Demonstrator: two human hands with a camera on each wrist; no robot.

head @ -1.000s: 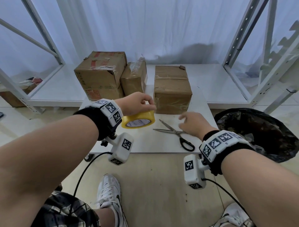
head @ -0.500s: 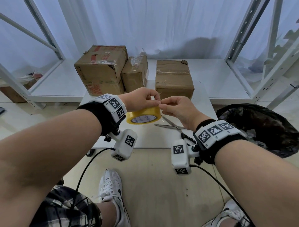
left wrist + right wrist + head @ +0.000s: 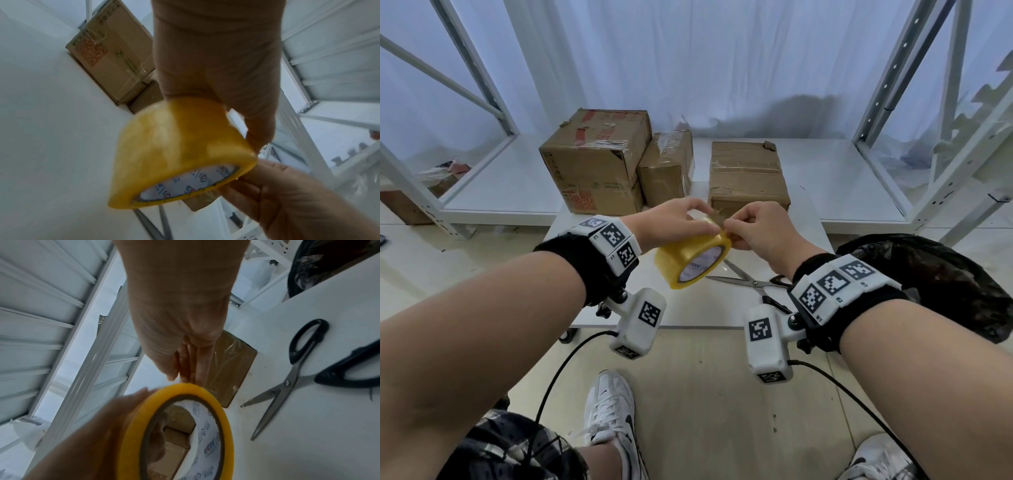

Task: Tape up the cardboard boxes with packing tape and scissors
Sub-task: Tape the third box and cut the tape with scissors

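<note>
The left hand [image 3: 671, 224] grips the yellow tape roll [image 3: 690, 258] (tilted, above the table [image 3: 722, 308]) while the right hand [image 3: 760, 229] pinches at its top edge with curled fingers.

White curtain [image 3: 688, 61] behind, white metal shelving [image 3: 893, 78] either side, beige tiled floor [image 3: 705, 394].
</note>
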